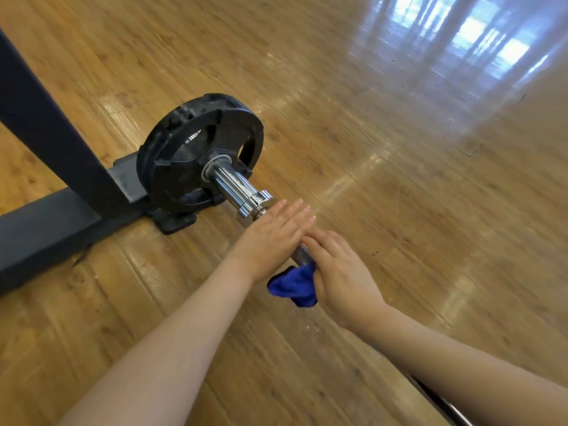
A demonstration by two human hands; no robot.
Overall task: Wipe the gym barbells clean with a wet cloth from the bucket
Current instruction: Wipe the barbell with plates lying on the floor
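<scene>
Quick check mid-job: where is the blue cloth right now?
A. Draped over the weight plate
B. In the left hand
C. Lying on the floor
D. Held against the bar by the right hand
D: the right hand curls round the bar with the blue cloth bunched under it, while the left hand rests flat on the bar with straight fingers.

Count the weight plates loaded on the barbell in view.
1. A single black weight plate sits on the chrome barbell sleeve, beside the dark rack frame. Another plate could be hidden behind it, and the bar's other end is out of view.
</scene>
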